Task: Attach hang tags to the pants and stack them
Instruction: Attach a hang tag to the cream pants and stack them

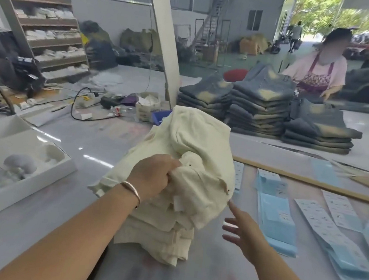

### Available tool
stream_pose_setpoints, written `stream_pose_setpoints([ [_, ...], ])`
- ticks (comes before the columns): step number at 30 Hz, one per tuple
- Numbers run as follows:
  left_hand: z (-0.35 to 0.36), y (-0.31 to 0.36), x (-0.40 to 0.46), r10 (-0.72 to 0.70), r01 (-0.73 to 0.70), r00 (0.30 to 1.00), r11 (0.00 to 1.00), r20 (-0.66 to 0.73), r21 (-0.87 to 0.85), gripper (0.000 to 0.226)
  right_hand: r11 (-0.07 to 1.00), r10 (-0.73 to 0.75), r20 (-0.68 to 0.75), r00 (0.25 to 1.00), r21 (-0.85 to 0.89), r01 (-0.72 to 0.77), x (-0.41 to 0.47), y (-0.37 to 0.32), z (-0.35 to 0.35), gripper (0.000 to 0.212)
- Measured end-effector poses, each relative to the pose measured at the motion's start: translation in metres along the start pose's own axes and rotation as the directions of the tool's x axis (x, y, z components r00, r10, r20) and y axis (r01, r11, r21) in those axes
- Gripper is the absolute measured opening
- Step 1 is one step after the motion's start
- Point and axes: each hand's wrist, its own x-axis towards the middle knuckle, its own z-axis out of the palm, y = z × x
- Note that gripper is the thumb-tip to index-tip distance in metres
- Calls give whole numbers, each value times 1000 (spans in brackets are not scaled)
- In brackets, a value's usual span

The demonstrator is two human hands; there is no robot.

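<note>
At frame centre, the left hand point(151, 177) gripped bunched cream pants point(192, 145), lifting them above the stack point(159, 233), probably to expose an attachment point. The right hand point(241, 229), fingers spread and holding nothing, reached toward them beside the tags point(277, 222).

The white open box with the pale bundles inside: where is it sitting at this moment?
In the head view the white box sits at the left edge of the grey table, left of the cream pants that the left hand grips.
</note>
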Motion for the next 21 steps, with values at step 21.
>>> stream_pose_setpoints([
  [21, -21, -63, -68, -678, 426, 732, 532, -68, -732, 22, 526, -620, 67, 782, -704, 477, 14, -165, 93, 26],
])
